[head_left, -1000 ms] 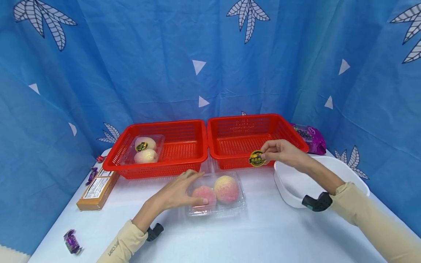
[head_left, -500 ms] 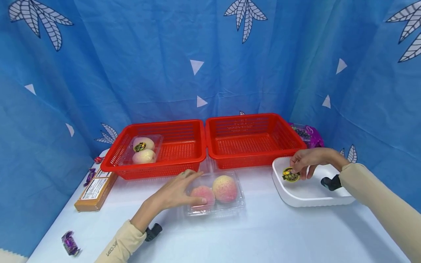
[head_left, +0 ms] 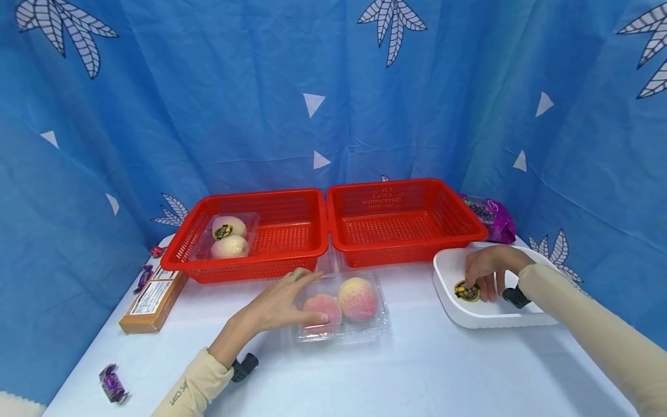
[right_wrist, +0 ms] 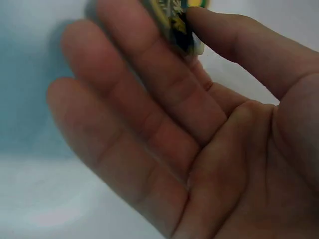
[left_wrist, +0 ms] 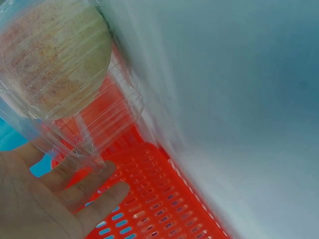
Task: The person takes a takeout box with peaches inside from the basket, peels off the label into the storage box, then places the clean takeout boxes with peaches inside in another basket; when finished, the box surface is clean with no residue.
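My left hand [head_left: 283, 304] rests at the left side of a clear plastic box [head_left: 344, 334], thumb over its top. Inside the box sit a pink peach [head_left: 322, 306] and a larger yellow-pink peach [head_left: 357, 298]. In the left wrist view the fingers [left_wrist: 97, 204] lie nearly straight against the box's edge, in front of red mesh. To the right, my right hand [head_left: 488, 272] is down inside a white basin [head_left: 450, 307]. It pinches a round black-and-gold sticker [head_left: 466, 291] between thumb and index finger, while the other fingers are loosely extended.
Two red baskets [head_left: 281, 263] [head_left: 385, 253] stand side by side at the back. The left one holds another box of pale peaches [head_left: 229, 247]. A purple grape bag [head_left: 500, 223] is behind the basin. An orange-brown carton [head_left: 152, 301] and a purple-wrapped candy [head_left: 113, 383] lie left.
My right hand has moved right from the front of the right basket and down into the white basin, carrying the sticker. The left hand stays on the peach box.
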`<state>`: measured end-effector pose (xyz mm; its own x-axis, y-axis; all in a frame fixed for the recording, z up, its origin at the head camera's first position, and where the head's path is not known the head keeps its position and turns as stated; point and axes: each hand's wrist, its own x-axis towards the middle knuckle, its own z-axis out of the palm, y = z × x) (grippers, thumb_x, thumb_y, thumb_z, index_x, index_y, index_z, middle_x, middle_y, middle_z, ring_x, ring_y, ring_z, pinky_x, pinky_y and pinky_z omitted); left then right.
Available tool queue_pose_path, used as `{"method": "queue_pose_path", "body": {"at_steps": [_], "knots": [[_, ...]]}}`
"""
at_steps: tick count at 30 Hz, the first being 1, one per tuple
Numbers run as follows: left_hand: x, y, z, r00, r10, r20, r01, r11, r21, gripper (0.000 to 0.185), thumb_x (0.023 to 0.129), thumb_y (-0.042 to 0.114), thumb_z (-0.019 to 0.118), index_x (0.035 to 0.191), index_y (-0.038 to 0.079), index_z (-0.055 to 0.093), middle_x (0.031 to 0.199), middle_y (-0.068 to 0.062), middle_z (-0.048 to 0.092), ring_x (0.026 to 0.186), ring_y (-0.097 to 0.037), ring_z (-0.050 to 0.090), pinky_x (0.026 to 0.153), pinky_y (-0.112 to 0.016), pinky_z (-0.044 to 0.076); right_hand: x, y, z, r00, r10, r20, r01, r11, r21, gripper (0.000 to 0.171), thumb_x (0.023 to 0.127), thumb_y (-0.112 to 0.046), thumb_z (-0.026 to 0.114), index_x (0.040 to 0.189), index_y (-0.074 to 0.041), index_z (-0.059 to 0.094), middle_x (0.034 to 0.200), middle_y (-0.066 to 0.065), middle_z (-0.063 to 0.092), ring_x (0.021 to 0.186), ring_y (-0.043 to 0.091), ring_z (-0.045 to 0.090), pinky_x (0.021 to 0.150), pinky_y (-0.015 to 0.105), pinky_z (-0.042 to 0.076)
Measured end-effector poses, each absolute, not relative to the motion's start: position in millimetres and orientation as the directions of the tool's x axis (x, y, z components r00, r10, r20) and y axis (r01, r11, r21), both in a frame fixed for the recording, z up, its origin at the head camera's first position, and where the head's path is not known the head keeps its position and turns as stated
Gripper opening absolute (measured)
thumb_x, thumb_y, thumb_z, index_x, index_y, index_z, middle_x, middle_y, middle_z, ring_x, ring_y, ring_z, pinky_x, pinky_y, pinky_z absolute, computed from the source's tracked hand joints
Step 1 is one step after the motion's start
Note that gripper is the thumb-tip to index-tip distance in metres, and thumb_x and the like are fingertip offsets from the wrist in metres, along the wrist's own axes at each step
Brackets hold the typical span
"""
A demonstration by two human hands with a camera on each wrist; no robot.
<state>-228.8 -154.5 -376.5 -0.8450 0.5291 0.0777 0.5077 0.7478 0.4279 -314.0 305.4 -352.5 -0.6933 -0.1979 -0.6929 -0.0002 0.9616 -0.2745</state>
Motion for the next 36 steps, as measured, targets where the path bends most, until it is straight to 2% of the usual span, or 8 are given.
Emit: {"method": "queue_pose_path", "body": {"at_steps": [5, 12, 15, 21, 23, 26, 31, 36], "knots": [[-228.7, -154.2, -375.9, -0.841, 0.534, 0.082, 0.514, 0.744, 0.427, 0.091, 0.073, 0.075, 0.061, 0.147, 0.027, 0.040, 0.132, 0.000, 0.048, 0.116, -0.018, 0.049, 0.090, -0.045, 0.049, -310.9, 305.8, -354.7, -0.724, -0.146, -0.674, -0.026, 0.982, -0.186, 0.032, 0.087, -0.036, 0.065, 0.079, -0.005, 0.069, 0.069, 0.008, 0.070, 0.063, 0.020, 0.068, 0.062, 0.037, 0.058], [-228.1, -155.3, -375.6, -0.840, 0.535, 0.087, 0.516, 0.741, 0.429, 0.091, 0.073, 0.075, 0.061, 0.146, 0.025, 0.041, 0.132, -0.002, 0.049, 0.115, -0.019, 0.049, 0.090, -0.046, 0.048, -297.0, 295.0, -341.7, -0.797, -0.058, -0.601, 0.041, 0.988, -0.149, 0.037, 0.081, -0.039, 0.072, 0.089, -0.006, 0.057, 0.076, 0.011, 0.063, 0.064, 0.022, 0.060, 0.057, 0.031, 0.054], [-228.0, -155.8, -375.7, -0.843, 0.531, 0.090, 0.515, 0.746, 0.424, 0.091, 0.073, 0.075, 0.061, 0.146, 0.027, 0.041, 0.132, -0.001, 0.048, 0.116, -0.019, 0.049, 0.090, -0.046, 0.048, -289.9, 281.0, -328.9, -0.837, -0.086, -0.540, 0.001, 0.987, -0.160, 0.035, 0.083, -0.038, 0.070, 0.092, -0.007, 0.057, 0.077, 0.011, 0.059, 0.062, 0.021, 0.056, 0.053, 0.028, 0.052], [-229.7, -154.6, -376.9, -0.839, 0.536, 0.092, 0.521, 0.742, 0.422, 0.091, 0.072, 0.075, 0.061, 0.147, 0.027, 0.040, 0.131, 0.000, 0.049, 0.115, -0.018, 0.049, 0.090, -0.044, 0.048, -271.0, 241.3, -306.4, -0.886, -0.392, -0.248, -0.330, 0.908, -0.257, 0.025, 0.091, -0.032, 0.062, 0.096, -0.008, 0.065, 0.074, 0.000, 0.058, 0.065, 0.014, 0.052, 0.054, 0.026, 0.049], [-230.5, -154.2, -376.5, -0.838, 0.538, 0.091, 0.521, 0.740, 0.425, 0.091, 0.072, 0.075, 0.061, 0.146, 0.026, 0.041, 0.131, -0.001, 0.050, 0.116, -0.018, 0.049, 0.090, -0.045, 0.048, -264.6, 224.4, -310.1, -0.872, -0.479, -0.101, -0.434, 0.852, -0.293, 0.022, 0.091, -0.027, 0.063, 0.100, -0.009, 0.068, 0.080, -0.002, 0.063, 0.070, 0.013, 0.055, 0.059, 0.026, 0.051], [-231.4, -153.9, -376.0, -0.842, 0.533, 0.085, 0.513, 0.742, 0.433, 0.091, 0.072, 0.075, 0.062, 0.146, 0.027, 0.042, 0.132, 0.000, 0.050, 0.118, -0.019, 0.049, 0.092, -0.046, 0.048, -256.7, 199.9, -323.0, -0.852, -0.522, 0.036, -0.494, 0.781, -0.381, 0.029, 0.090, -0.026, 0.064, 0.112, -0.007, 0.068, 0.096, 0.003, 0.069, 0.082, 0.016, 0.061, 0.067, 0.028, 0.055], [-231.2, -154.1, -376.5, -0.849, 0.525, 0.064, 0.492, 0.741, 0.457, 0.091, 0.071, 0.074, 0.064, 0.145, 0.027, 0.042, 0.137, -0.001, 0.048, 0.124, -0.022, 0.047, 0.095, -0.052, 0.046, -252.1, 167.2, -349.1, -0.858, -0.510, 0.059, -0.467, 0.727, -0.503, 0.050, 0.092, -0.029, 0.061, 0.131, 0.000, 0.055, 0.124, 0.016, 0.061, 0.101, 0.027, 0.062, 0.078, 0.039, 0.057], [-231.0, -155.0, -376.5, -0.851, 0.521, 0.063, 0.488, 0.742, 0.460, 0.091, 0.070, 0.074, 0.064, 0.146, 0.027, 0.042, 0.141, -0.001, 0.046, 0.128, -0.024, 0.044, 0.098, -0.054, 0.043, -257.7, 144.8, -365.9, -0.852, -0.524, 0.017, -0.438, 0.694, -0.572, 0.057, 0.093, -0.034, 0.057, 0.136, 0.002, 0.049, 0.123, 0.016, 0.061, 0.106, 0.029, 0.061, 0.083, 0.043, 0.055]]}}
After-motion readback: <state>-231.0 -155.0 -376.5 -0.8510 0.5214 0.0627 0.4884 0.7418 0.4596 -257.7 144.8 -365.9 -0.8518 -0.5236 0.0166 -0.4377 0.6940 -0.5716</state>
